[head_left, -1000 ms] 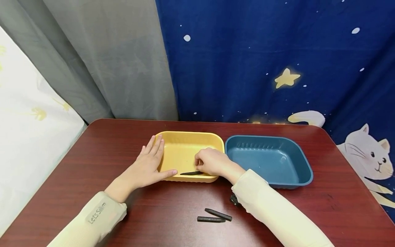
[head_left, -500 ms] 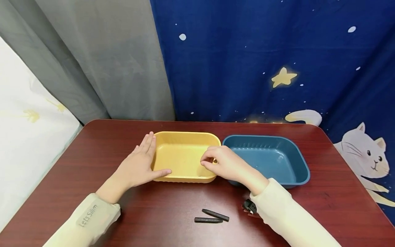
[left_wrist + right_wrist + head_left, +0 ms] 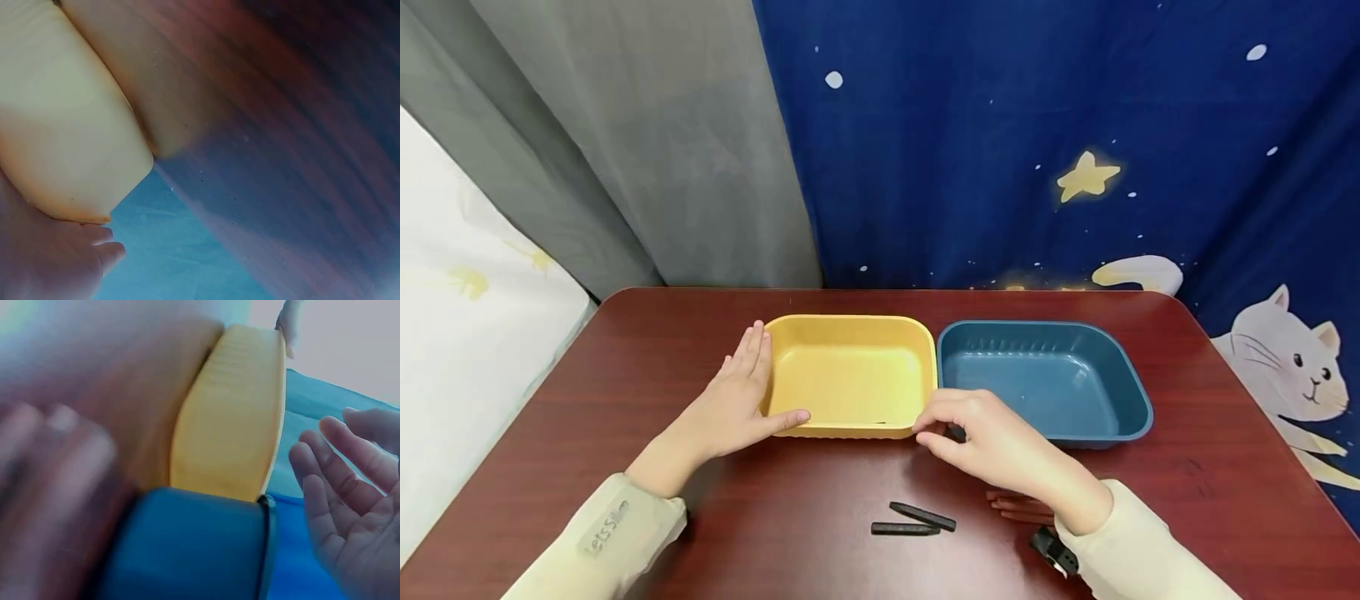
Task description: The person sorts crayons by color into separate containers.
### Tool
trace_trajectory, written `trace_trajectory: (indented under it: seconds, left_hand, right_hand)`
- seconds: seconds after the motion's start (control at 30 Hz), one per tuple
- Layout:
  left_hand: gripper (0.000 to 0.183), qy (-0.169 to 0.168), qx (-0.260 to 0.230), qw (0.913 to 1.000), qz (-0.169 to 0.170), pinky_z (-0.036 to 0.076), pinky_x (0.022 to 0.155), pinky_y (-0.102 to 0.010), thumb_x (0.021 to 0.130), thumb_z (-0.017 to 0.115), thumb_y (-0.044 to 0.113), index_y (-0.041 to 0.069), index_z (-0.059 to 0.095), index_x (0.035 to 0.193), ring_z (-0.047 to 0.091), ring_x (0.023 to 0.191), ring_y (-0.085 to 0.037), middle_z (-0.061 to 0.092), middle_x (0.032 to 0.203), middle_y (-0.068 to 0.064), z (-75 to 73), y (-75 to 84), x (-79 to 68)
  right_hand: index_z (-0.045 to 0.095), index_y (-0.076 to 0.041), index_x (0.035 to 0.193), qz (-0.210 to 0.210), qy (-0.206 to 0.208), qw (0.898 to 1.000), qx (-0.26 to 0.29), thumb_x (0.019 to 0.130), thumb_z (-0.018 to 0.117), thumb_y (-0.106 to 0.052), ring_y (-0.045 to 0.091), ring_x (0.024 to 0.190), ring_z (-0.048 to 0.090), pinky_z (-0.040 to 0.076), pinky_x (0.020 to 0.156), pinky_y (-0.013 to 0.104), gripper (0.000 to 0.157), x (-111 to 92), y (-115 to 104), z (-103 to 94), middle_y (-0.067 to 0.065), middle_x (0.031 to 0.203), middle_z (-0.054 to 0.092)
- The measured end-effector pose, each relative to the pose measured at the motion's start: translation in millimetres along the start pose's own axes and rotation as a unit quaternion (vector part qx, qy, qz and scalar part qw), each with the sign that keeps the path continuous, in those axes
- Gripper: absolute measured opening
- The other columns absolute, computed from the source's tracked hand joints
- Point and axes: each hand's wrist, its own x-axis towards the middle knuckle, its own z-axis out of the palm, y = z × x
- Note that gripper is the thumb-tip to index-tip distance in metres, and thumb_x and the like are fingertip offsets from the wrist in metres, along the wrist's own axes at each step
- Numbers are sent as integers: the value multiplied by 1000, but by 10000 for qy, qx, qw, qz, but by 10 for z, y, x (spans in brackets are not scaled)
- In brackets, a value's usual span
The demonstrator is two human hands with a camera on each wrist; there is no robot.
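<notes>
My left hand rests against the left end of the yellow bin, fingers straight along the side and thumb over the front rim. Around the bin's front right corner hovers my right hand. Its fingers are loosely curved, and in the right wrist view this hand holds nothing. A thin dark sliver shows just inside the bin's front wall, which hides the rest of it. Closer to me on the table, two black crayon-like sticks, one straight across and one slanted, touch at their right ends.
A blue bin stands directly right of the yellow one, partly behind my right hand. Both are on a glossy reddish-brown table. Behind the table hang grey and blue curtains, and a white cloth is at the left.
My right hand has come out of the yellow bin and drawn back over its front right corner, leaving the dark stick inside. My left hand has stayed on the bin's left end.
</notes>
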Motion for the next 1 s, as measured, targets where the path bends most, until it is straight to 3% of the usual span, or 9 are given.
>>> trace_trajectory:
  seconds: [0.2, 0.47, 0.73, 1.0]
  left_hand:
    - [121, 111, 5, 9999, 64, 21, 118, -63, 86, 58, 71, -6, -3, 156, 0, 155, -40, -12, 166, -19, -61, -13, 62]
    - [121, 56, -84, 9999, 72, 19, 119, -62, 86, 59, 71, -7, -1, 156, 1, 154, -41, -8, 165, -22, -8, 28, -8]
    - [119, 76, 36, 9999, 91, 21, 119, -62, 86, 58, 70, -7, -1, 156, 2, 154, -40, -8, 166, -21, 3, 38, -9]
    - [119, 87, 28, 9999, 78, 23, 116, -64, 86, 58, 71, -8, 2, 156, 5, 154, -41, -6, 166, -22, 8, 36, -21]
  right_hand:
    - [76, -17, 94, 177, -660, 9976, -59, 92, 70, -17, 3, 75, 58, 50, 71, 19, 6, -63, 4, 75, -12, 88, 67]
    - [75, -21, 89, 486, -1566, 9860, -318, 88, 74, -22, -8, 64, 48, 43, 62, 13, 2, -121, -36, 259, -19, 72, 57]
    - [71, -22, 82, 492, -1924, 9769, -792, 82, 79, -27, -5, 64, 45, 41, 60, 16, 10, -126, -40, 374, -16, 71, 53]
    - [63, -24, 74, 332, -2033, 9745, -894, 79, 78, -20, -5, 64, 44, 38, 59, 15, 16, -100, -69, 403, -16, 71, 51]
